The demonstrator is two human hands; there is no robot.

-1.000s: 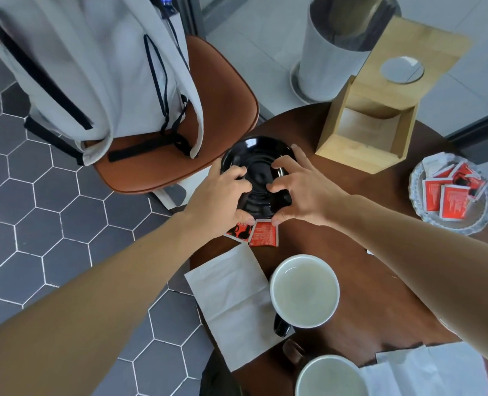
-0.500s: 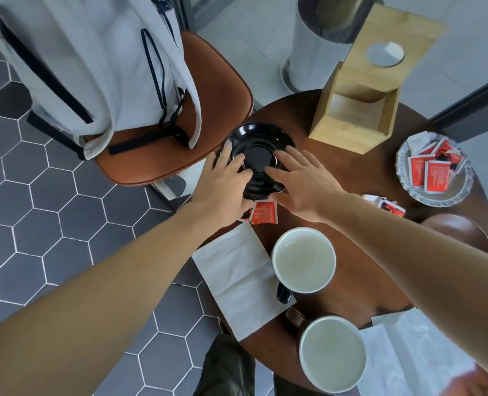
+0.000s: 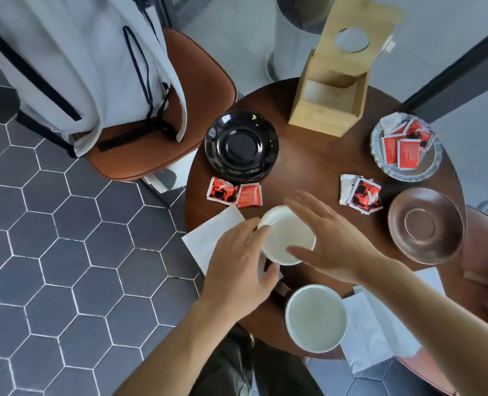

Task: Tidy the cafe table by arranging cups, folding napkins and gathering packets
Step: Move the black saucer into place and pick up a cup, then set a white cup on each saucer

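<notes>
Near the front edge of the round wooden worktop (image 3: pixel 317 172), both hands frame a white cup (image 3: pixel 283 238) that stands on the corner of an unfolded napkin (image 3: pixel 211 238). Left hand (image 3: pixel 237 270) curls loosely at the cup's left rim, fingers bent but not clamped, thumb toward the dark handle below; whether it actually touches the cup cannot be told. Right hand (image 3: pixel 331 247) is spread flat and open over the cup's right side, holding nothing. A second white cup (image 3: pixel 315 318) sits just nearer the person, beside another napkin (image 3: pixel 380 332) at the worktop's edge. Farther back, a black saucer (image 3: pixel 241 145) lies bare, with two red packets (image 3: pixel 234 194) just in front of it. More packets (image 3: pixel 361 194) lie between the cup and a brown saucer (image 3: pixel 425 225). A glass dish (image 3: pixel 425 170) at the right holds further packets, and a wooden holder (image 3: pixel 331 90) stands at the back.
</notes>
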